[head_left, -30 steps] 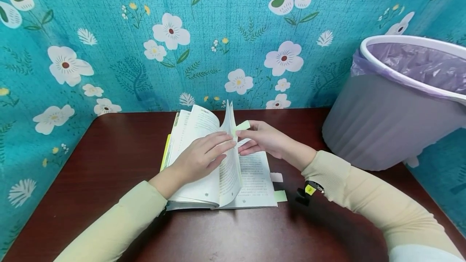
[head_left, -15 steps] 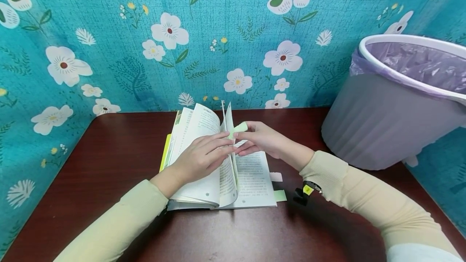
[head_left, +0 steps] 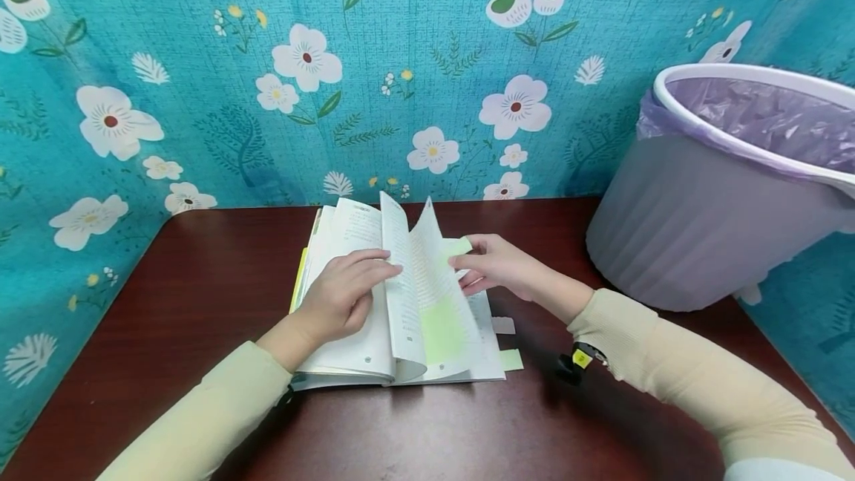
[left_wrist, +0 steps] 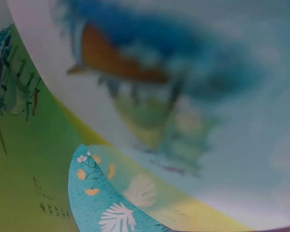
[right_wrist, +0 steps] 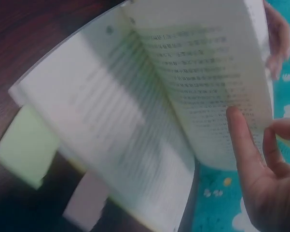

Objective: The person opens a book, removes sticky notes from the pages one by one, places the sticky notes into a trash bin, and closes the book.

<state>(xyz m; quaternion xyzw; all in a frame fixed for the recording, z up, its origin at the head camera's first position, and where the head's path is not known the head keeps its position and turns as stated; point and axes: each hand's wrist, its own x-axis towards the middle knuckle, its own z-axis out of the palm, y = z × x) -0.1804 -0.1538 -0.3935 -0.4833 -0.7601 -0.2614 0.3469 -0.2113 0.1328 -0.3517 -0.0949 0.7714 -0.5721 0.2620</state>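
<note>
Open white-paged book (head_left: 401, 310), centre frame: right hand (head_left: 497, 266) pinches pale-green paper tab (head_left: 459, 247), left hand (head_left: 342, 292) loosely extended; hard tug could tear page (head_left: 429, 266).

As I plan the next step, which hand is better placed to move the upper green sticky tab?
Probably the right hand: it pinches that green sticky tab; the left hand touches pages farther left.
</note>
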